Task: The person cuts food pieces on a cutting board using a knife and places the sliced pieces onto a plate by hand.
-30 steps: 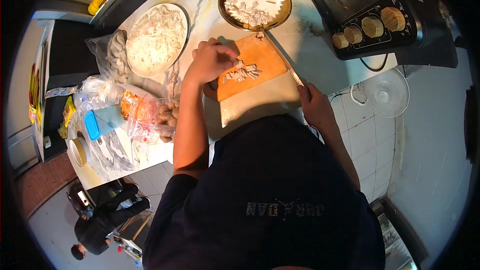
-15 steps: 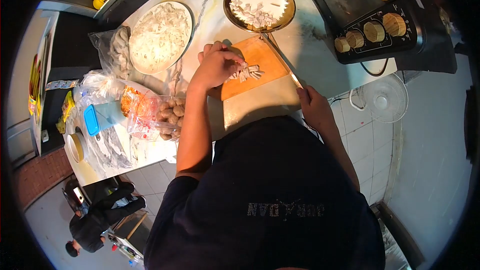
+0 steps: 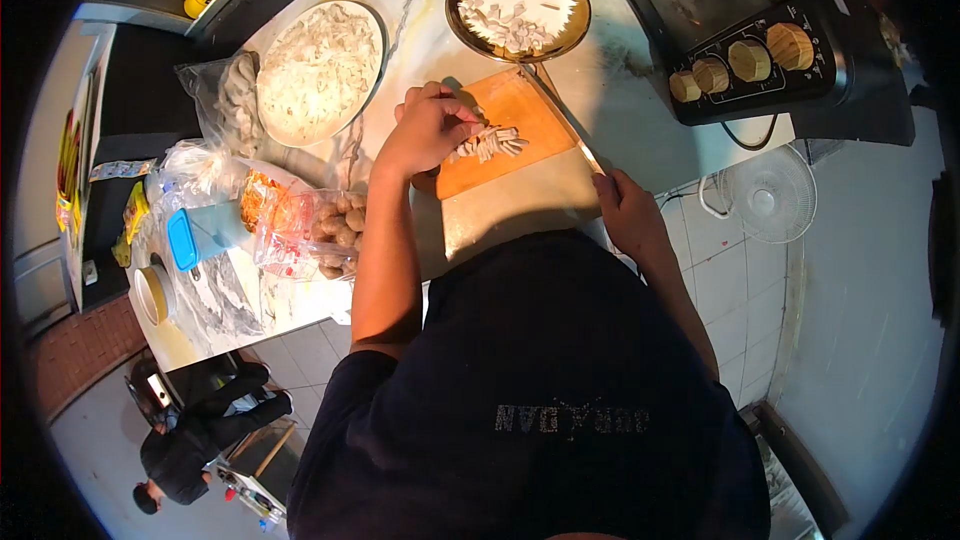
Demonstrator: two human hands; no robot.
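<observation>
An orange cutting board [image 3: 545,125] lies on the counter in front of me. Pale, thin-cut strips [image 3: 500,144] of food form a small pile on it. My left hand [image 3: 430,128] is over the board's left side, fingers pinched together at the pile's upper edge. Closed around the handle of a knife, my right hand [image 3: 630,212] is at the board's right edge. The knife [image 3: 568,120] slants along that edge, its blade pointing away from me and apart from the strips. Beyond the board, a dark-rimmed plate [image 3: 580,15] carries small pale chopped pieces.
A large plate [image 3: 380,65] of pale shreds is at the left, beside a plastic bag [image 3: 205,100]. Nearer are bagged brown balls [image 3: 340,230] and a blue-lidded container [image 3: 185,238]. A black stove [image 3: 750,70] stands right; a clear basket [image 3: 765,195] sits lower. Another person [image 3: 180,455] is lower left.
My left hand has shifted slightly left, and the strips beneath its fingertips are a little more spread out. My right hand and the knife stay nearly still.
</observation>
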